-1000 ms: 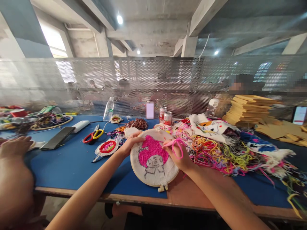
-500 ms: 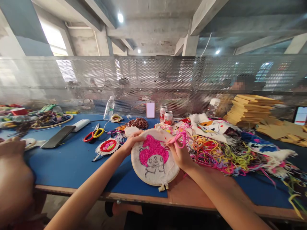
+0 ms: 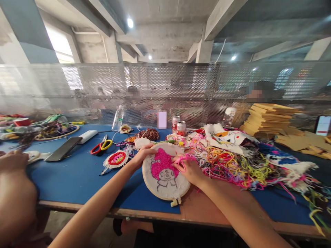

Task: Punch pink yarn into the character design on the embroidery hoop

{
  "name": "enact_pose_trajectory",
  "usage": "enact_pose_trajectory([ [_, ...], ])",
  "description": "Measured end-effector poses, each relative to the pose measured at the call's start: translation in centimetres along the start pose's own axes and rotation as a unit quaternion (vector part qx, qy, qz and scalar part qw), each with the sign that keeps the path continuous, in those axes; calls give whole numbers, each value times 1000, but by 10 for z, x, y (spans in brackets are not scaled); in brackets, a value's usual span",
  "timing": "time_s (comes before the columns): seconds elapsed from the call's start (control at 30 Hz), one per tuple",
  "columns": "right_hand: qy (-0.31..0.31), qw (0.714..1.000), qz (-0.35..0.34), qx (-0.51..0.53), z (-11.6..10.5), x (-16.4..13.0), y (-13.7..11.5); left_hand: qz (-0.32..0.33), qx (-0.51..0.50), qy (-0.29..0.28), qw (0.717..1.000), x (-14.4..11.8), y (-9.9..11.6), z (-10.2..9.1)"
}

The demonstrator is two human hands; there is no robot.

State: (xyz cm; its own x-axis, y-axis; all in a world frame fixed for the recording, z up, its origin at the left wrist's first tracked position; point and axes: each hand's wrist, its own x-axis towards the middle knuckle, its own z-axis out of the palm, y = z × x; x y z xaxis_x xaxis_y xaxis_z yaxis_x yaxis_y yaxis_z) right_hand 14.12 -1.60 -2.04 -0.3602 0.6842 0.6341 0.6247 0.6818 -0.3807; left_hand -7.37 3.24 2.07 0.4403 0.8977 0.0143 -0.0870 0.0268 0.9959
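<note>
Here, an embroidery hoop (image 3: 165,172) rests tilted at the near edge of the blue table (image 3: 77,175), its clasp at 6 o'clock. The left hand (image 3: 143,154) grips the rim at about 10 o'clock, fingers curled over it. The right hand (image 3: 187,168) sits at 3 o'clock on the cloth, pinched shut on pink yarn (image 3: 184,162) beside the pink stitched patch; it is the nearer hand to the stitching. Loose yarn pile (image 3: 232,165) lies just right. Scissors (image 3: 101,146) lie well apart, toward 10 o'clock.

Two bare, sleeveless forearms (image 3: 103,203)
</note>
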Motion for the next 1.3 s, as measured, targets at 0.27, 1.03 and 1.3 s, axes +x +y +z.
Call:
enact_pose_trajectory([
  [0.27, 7, 999, 2, -35, 0, -1, -1, -22, 23, 7, 999, 1, 3, -3],
  [1.03, 51, 998, 47, 4, 1, -2, -1, -35, 33, -5, 999, 1, 3, -13],
  [1.3, 16, 999, -18, -31, -8, 0, -4, -51, 3, 6, 999, 3, 2, -12],
])
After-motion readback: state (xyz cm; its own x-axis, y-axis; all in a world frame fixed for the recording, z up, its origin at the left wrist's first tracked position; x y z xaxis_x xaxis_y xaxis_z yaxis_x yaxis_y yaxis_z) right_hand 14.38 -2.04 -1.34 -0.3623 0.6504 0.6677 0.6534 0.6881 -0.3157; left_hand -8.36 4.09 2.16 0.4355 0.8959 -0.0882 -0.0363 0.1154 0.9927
